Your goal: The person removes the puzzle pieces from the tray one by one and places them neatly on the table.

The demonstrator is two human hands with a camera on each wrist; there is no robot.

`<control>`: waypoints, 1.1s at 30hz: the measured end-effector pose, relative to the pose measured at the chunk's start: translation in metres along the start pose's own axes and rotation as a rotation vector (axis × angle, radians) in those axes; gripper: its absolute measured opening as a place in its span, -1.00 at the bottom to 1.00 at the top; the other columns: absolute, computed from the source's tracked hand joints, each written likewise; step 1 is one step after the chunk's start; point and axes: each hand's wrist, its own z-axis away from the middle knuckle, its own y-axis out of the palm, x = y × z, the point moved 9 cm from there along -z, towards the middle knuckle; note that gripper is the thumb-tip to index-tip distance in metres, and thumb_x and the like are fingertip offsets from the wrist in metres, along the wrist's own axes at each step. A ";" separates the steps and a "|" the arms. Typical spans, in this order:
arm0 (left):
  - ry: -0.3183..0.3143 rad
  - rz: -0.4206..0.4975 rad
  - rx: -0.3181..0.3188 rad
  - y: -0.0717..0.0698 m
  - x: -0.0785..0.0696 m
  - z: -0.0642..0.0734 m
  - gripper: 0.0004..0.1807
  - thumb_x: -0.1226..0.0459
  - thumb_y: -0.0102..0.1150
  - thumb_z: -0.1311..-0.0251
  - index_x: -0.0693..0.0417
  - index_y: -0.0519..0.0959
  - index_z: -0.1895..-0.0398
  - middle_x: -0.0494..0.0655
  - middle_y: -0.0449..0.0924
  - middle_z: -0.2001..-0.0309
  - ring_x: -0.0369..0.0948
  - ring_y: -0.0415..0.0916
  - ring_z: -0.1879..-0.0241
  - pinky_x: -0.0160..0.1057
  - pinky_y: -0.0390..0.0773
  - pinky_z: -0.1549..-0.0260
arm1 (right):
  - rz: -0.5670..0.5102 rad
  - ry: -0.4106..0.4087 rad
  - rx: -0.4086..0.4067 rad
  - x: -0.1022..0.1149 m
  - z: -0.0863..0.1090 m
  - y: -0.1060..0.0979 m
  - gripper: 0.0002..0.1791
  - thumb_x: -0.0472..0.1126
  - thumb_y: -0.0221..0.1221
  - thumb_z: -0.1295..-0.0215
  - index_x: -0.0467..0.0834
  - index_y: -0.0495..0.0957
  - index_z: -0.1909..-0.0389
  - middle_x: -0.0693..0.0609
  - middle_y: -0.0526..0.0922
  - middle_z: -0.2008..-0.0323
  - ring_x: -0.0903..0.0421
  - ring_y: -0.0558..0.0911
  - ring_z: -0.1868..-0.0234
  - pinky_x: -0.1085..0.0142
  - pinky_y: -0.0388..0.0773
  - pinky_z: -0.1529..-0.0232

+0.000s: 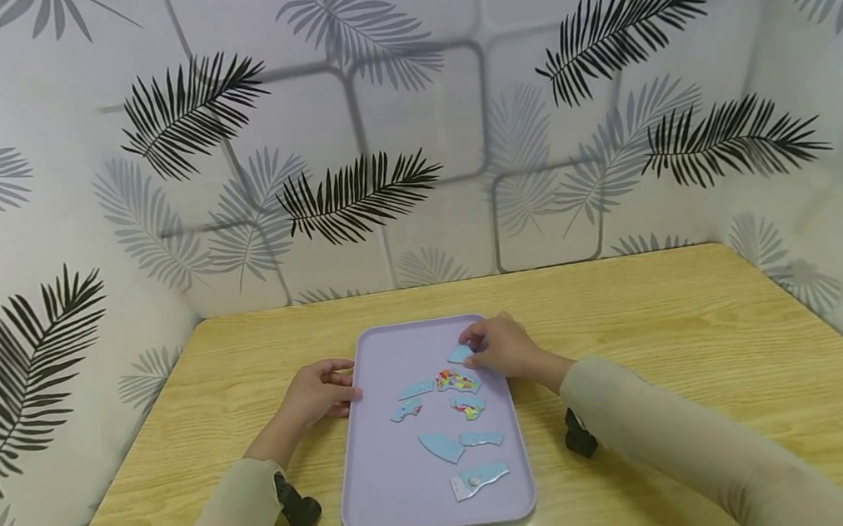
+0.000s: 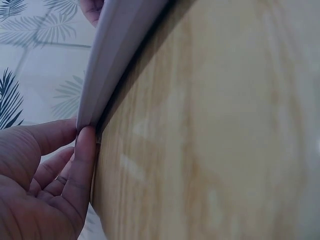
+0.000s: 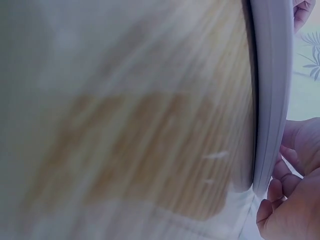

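Observation:
A pale purple tray (image 1: 397,499) lies on the wooden table with several flat, irregular light-blue puzzle pieces on it. My left hand (image 1: 318,391) holds the tray's left rim between thumb and fingers; the left wrist view shows these fingertips against the tray edge (image 2: 107,65). Near the tray's far right corner, my right hand (image 1: 502,346) pinches a light-blue puzzle piece (image 1: 460,354) between thumb and fingers. Just below it lies a piece with a multicoloured print (image 1: 456,381). In the right wrist view, the tray's rim (image 3: 272,90) hides the right fingertips and the piece.
Other pieces lie apart on the tray: a plain pointed one (image 1: 441,447), a narrow one (image 1: 481,439) and one with a white end (image 1: 480,480). Wood tabletop (image 1: 660,317) surrounds the tray. Behind stands a leaf-patterned wall (image 1: 434,237).

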 end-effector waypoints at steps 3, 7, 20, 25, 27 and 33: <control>0.000 -0.002 -0.003 0.000 0.000 -0.001 -0.44 0.51 0.33 -0.09 0.29 0.47 -0.22 0.10 0.55 0.19 -0.18 0.55 0.43 -0.24 0.64 0.48 | -0.022 0.010 0.004 0.000 0.000 0.001 -0.71 -0.28 0.43 -0.07 -0.15 0.67 0.15 0.07 0.57 0.35 0.07 0.49 0.19 0.19 0.44 0.12; -0.010 -0.003 -0.008 -0.001 0.002 -0.002 -0.44 0.51 0.33 -0.09 0.27 0.48 -0.22 0.09 0.54 0.20 -0.19 0.55 0.43 -0.25 0.64 0.48 | -0.067 0.018 0.016 -0.002 -0.001 0.002 -0.73 -0.32 0.41 -0.09 -0.17 0.66 0.16 0.04 0.56 0.36 0.09 0.51 0.28 0.28 0.51 0.26; -0.015 0.011 0.005 0.000 0.002 -0.002 -0.43 0.50 0.32 -0.11 0.29 0.46 -0.24 0.09 0.52 0.20 -0.18 0.54 0.41 -0.24 0.64 0.44 | -0.244 0.117 0.057 -0.018 -0.002 -0.003 -0.83 -0.35 0.29 -0.23 -0.20 0.67 0.15 -0.03 0.57 0.36 0.08 0.49 0.31 0.34 0.47 0.36; -0.012 0.015 0.010 0.000 0.002 -0.001 -0.43 0.51 0.32 -0.11 0.29 0.45 -0.24 0.09 0.53 0.20 -0.18 0.54 0.40 -0.25 0.64 0.44 | -0.301 0.137 0.094 -0.023 -0.005 -0.005 -0.82 -0.33 0.27 -0.26 -0.20 0.67 0.11 -0.04 0.59 0.31 0.08 0.51 0.28 0.35 0.49 0.29; -0.013 0.014 0.009 0.000 0.001 -0.002 -0.43 0.51 0.32 -0.10 0.29 0.45 -0.24 0.09 0.53 0.20 -0.19 0.55 0.40 -0.25 0.64 0.44 | -0.316 0.134 0.112 -0.025 -0.005 -0.006 -0.80 -0.32 0.25 -0.29 -0.22 0.66 0.08 -0.04 0.57 0.29 0.08 0.50 0.27 0.34 0.48 0.28; -0.028 0.008 0.003 0.001 0.001 -0.001 -0.42 0.52 0.32 -0.09 0.28 0.46 -0.24 0.09 0.55 0.18 -0.20 0.56 0.39 -0.24 0.65 0.41 | -0.403 0.157 0.134 -0.028 -0.005 -0.012 -0.78 -0.33 0.20 -0.33 -0.23 0.63 0.03 -0.06 0.53 0.28 0.06 0.46 0.28 0.31 0.45 0.29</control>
